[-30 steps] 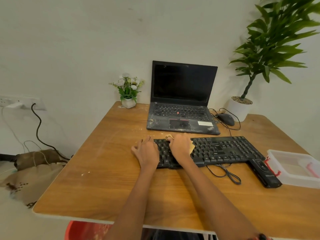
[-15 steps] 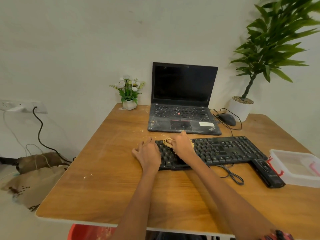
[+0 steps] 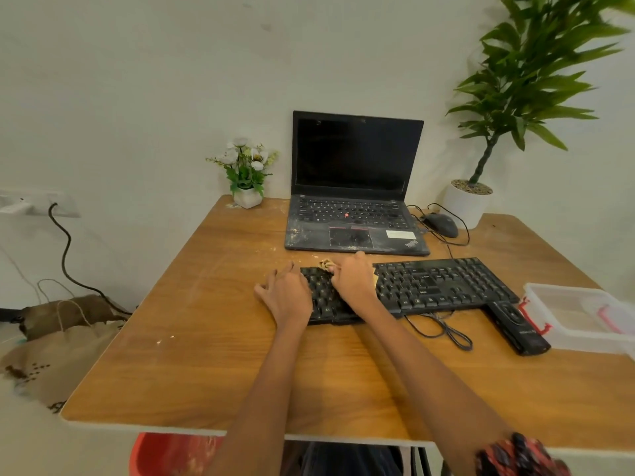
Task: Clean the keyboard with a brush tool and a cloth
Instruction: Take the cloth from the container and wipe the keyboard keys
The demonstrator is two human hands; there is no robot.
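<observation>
A black keyboard (image 3: pixel 436 286) lies across the wooden desk (image 3: pixel 213 355) in front of a laptop. My right hand (image 3: pixel 350 281) lies on the keyboard's left part, its fingers curled round a bunched yellow cloth (image 3: pixel 324 263). The cloth sticks out past the knuckles and shows again at the hand's right side. My left hand (image 3: pixel 285 295) rests with spread fingers on the keyboard's left end and the desk beside it. I see no brush that I can name for sure.
An open dusty laptop (image 3: pixel 354 214) stands behind the keyboard, with a mouse (image 3: pixel 441 224) and a potted plant (image 3: pixel 467 201) to its right. A black remote-like device (image 3: pixel 515 326), a clear plastic box (image 3: pixel 580 317) and a loose cable (image 3: pixel 443 331) lie at the right. A small flower pot (image 3: pixel 247 197) stands at the back left.
My right hand has slid the cloth a little toward the keyboard's far edge. The left hand has stayed on the keyboard's left end.
</observation>
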